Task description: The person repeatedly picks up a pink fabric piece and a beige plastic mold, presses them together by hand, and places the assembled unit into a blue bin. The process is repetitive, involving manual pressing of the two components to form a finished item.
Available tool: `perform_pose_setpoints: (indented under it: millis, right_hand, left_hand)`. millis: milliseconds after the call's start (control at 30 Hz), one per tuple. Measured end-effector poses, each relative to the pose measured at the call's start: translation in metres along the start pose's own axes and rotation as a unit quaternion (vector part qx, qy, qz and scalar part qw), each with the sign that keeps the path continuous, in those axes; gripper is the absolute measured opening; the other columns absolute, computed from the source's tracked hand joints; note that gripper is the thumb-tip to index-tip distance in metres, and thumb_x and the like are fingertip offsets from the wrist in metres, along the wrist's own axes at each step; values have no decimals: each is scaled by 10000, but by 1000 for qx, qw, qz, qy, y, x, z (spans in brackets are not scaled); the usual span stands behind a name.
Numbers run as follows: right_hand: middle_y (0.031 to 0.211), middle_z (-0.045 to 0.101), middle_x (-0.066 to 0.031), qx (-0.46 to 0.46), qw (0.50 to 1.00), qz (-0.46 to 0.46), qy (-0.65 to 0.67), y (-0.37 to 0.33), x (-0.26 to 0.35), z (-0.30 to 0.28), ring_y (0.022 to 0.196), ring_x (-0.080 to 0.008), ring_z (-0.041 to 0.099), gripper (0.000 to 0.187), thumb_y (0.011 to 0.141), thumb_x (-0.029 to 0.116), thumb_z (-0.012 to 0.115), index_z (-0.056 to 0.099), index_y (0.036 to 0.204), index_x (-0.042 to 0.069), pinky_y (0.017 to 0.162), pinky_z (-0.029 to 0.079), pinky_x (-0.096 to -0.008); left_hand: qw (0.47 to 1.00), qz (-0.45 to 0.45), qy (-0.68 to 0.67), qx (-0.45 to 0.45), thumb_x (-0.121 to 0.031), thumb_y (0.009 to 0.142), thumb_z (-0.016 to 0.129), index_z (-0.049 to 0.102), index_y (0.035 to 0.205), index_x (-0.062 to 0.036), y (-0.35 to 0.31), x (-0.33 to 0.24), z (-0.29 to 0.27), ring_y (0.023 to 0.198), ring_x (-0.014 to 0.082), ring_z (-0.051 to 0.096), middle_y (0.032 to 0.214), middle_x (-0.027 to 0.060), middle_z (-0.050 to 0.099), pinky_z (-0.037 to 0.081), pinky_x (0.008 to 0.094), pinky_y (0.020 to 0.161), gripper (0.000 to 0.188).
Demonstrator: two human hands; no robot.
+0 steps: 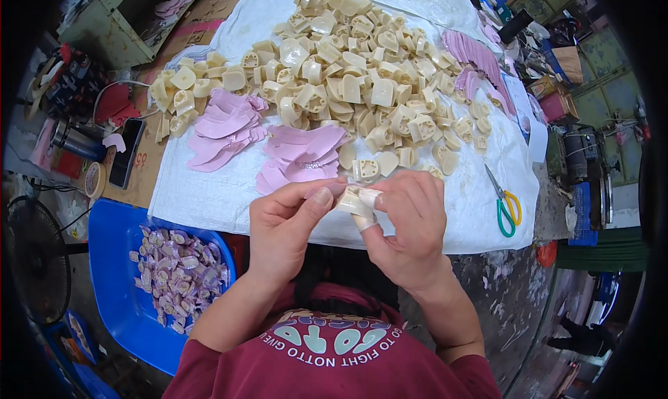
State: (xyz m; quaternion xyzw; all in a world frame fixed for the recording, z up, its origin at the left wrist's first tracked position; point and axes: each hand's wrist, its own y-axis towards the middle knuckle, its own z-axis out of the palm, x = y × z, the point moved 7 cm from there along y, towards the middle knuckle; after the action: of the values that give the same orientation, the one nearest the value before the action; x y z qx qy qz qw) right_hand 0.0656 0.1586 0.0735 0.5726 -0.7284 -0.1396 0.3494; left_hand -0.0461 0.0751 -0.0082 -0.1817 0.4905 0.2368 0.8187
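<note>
A cream plastic shoe heel (353, 204) is gripped in my right hand (415, 221), whose thumb and forefinger wear pale wraps. My left hand (282, 221) pinches a thin pink covering piece (330, 189) between thumb and fingers, its edge against the heel's top. Most of that piece is hidden by my fingers. Just beyond my hands lie two stacks of pink pieces, a nearer stack (300, 155) and a left stack (226, 131). Behind them spreads a big heap of bare cream heels (348, 65).
White cloth (188, 197) covers the table. Green-and-yellow scissors (506, 207) lie at right, below fanned pink strips (474, 56). At lower left, a blue tub (111, 280) holds pink-covered heels (179, 270). A phone (126, 154), tape roll (94, 180) and fan (36, 260) are at left.
</note>
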Motion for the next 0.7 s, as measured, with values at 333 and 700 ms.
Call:
perform_pose_setpoints:
  millis: [333, 700]
  right_hand:
    - [757, 504, -94, 95, 994, 12, -43, 2, 1, 21, 793, -284, 506, 243, 561, 62, 679, 538, 758, 47, 733, 371, -399]
    - [728, 523, -101, 119, 991, 14, 67, -13, -7, 25, 764, -284, 525, 192, 593, 41, 676, 543, 731, 42, 745, 382, -406]
  left_hand:
    - [990, -65, 118, 31, -162, 927, 599, 662, 1106, 34, -5, 11, -3, 907, 141, 642, 1050, 132, 684, 509, 262, 828, 273]
    - [932, -166, 199, 253, -32, 843, 670, 674, 899, 14, 26, 13, 3, 741, 97, 585, 879, 79, 679, 472, 241, 703, 72]
